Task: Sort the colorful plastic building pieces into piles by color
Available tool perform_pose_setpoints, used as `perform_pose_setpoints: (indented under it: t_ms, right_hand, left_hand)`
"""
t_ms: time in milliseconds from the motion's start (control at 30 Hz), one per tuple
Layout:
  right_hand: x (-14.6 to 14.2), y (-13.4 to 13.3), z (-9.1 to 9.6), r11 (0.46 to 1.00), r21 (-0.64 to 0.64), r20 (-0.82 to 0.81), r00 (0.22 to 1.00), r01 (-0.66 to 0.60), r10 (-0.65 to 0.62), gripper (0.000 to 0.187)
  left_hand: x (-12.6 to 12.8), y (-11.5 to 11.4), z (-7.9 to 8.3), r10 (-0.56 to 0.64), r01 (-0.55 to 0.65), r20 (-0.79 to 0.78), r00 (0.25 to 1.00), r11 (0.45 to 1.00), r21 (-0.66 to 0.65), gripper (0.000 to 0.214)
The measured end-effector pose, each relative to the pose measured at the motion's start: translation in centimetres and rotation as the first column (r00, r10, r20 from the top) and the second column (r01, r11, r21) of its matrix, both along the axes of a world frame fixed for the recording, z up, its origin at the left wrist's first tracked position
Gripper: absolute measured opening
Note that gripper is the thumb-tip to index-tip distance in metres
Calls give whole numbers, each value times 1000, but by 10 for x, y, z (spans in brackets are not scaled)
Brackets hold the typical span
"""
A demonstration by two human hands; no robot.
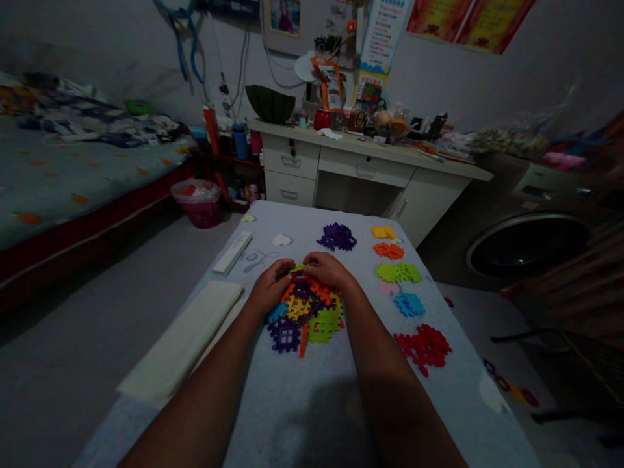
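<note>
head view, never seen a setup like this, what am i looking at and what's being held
There is no machine here: one camera, worn on a person's head, looks down at their left hand and right hand, both bare. They meet at a mixed pile of colourful pieces and seem to hold a light green piece. The pile lies on a cloth-covered table. Sorted along its right side are yellow pieces, orange pieces, green pieces, blue pieces and red pieces; purple pieces lie toward the far end.
</note>
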State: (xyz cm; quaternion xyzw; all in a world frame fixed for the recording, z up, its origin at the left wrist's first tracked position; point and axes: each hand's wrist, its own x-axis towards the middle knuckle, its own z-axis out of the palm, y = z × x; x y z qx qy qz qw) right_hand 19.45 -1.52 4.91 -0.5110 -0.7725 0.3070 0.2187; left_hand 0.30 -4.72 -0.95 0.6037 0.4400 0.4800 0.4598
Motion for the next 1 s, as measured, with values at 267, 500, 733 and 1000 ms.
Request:
perform_pose_setpoints:
  t_ms: [267, 500, 733, 1000]
  right_hand:
    - [6, -7, 5, 995, 17, -141, 986, 94, -91, 33]
    - [17, -3, 8, 998, 10, -260, 964, 58, -53, 41]
    - [35, -2, 19, 997, 39, -280, 958, 66, -52, 28]
    - [100, -15, 42, 984, 44, -101, 981, 172, -167, 19]
  left_hand:
    - [-2, -2, 0, 40, -40, -68, 997, 999, 4, 51]
    - [-2, 0, -1, -14, 16, -112, 994, 1000, 15, 50]
    - [-3, -2, 6, -36, 44, -199, 979, 998, 39, 38]
    - [-5, -1, 6, -15, 23, -251, 968, 999, 29, 35]
